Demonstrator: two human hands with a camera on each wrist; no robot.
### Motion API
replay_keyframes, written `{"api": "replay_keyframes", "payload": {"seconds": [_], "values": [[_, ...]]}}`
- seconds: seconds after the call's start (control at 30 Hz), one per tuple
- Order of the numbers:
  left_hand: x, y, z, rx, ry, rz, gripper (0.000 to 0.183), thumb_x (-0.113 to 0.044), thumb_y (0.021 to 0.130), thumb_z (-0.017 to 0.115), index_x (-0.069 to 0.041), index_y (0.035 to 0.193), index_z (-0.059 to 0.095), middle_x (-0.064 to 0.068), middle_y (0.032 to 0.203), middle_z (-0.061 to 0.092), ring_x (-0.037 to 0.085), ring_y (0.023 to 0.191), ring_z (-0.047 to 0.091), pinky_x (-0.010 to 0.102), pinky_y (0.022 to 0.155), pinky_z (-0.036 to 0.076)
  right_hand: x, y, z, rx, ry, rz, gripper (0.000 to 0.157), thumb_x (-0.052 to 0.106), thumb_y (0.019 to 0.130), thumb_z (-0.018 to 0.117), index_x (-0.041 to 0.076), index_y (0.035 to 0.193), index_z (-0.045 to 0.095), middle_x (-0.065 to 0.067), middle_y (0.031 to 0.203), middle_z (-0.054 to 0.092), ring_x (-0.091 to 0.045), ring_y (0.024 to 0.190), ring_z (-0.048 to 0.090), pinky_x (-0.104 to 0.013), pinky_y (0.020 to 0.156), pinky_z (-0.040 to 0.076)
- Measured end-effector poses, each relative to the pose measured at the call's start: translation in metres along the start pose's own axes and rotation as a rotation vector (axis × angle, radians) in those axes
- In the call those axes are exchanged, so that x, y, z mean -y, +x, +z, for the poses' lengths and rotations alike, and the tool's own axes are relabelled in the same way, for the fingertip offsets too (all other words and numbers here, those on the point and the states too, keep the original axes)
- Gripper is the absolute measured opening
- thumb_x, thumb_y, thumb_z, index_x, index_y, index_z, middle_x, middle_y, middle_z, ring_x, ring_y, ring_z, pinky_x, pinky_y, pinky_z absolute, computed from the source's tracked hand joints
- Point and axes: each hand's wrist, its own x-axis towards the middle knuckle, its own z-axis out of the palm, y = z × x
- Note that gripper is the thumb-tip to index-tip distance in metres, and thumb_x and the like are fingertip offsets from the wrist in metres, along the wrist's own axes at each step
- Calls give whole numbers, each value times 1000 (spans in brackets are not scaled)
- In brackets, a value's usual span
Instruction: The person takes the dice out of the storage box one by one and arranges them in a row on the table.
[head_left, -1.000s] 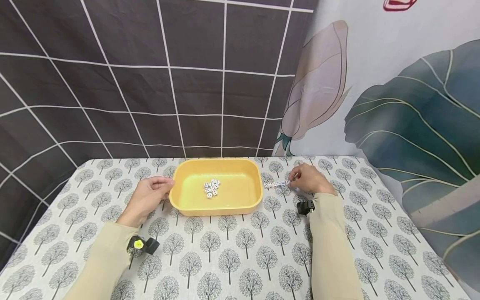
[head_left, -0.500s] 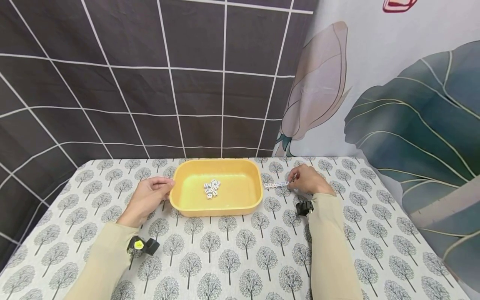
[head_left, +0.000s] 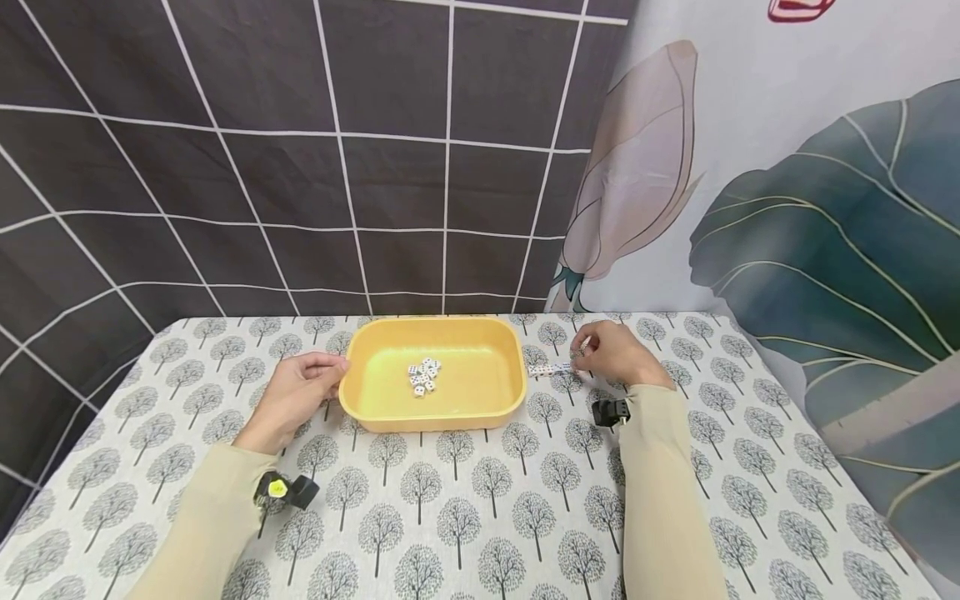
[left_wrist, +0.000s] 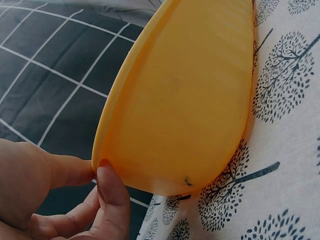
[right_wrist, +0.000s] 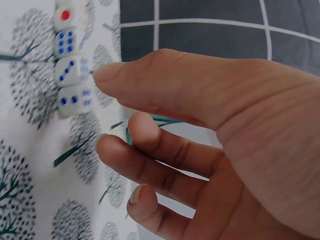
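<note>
On your desk point(head_left: 465, 558), the yellow tray point(head_left: 480, 383) sat between your hands.
Your left hand point(head_left: 296, 389) pinched its rim; your right hand point(head_left: 615, 354), loosely curled and empty, was nearer the dice row point(head_left: 550, 369), which ran sideways from beside its fingers toward the tray.

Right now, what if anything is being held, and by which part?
Left hand pinches the yellow tray by the rim at its left end. Nothing visible in the right hand, beside the dice row; contact there can't be told.
</note>
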Motion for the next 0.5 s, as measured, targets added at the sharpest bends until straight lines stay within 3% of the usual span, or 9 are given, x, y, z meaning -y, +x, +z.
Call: {"api": "replay_keyframes", "payload": {"seconds": [0.5], "values": [[-1,-1,1,-5,-8,-4,39,-21,103,60,8,130,57,-2,93,70,2,76,63,18,74,58,35,0,0,-64,28,-151,28,16,88,76,3,112,70,-3,77,58,-15,67,50,-24,58,43]]}}
